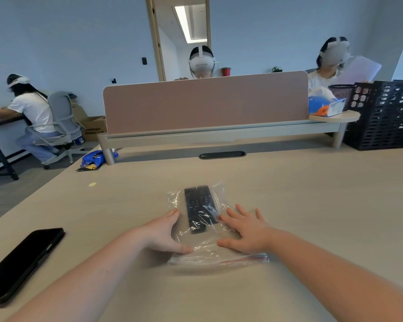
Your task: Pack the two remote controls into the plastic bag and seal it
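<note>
The bag lies flat on the table with both remotes inside, side by side; left hand and right hand rest spread flat on its left and right sides; a phone lies near left.

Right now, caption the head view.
Both hands, left and right, flatten plastic bag holding two remotes.
</note>
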A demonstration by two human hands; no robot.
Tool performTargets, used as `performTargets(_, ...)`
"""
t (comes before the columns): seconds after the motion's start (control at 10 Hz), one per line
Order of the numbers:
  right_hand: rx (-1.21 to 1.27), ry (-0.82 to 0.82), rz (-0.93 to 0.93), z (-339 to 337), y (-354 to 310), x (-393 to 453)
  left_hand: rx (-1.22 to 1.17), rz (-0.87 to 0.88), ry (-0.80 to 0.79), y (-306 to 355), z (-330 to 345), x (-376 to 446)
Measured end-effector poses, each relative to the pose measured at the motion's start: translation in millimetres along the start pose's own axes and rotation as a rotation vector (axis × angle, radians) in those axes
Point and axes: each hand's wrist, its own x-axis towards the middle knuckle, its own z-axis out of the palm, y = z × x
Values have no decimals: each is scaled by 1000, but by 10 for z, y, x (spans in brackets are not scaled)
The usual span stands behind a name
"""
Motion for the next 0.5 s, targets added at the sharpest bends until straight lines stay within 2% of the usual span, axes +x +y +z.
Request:
performTargets(0.4,3,-8,27,-42,-14,-89,5,8,86,-121,-20,-109)
performTargets(0.5,45,29,24,-155,-39,-118,26,13,169,-100,-114,-155)
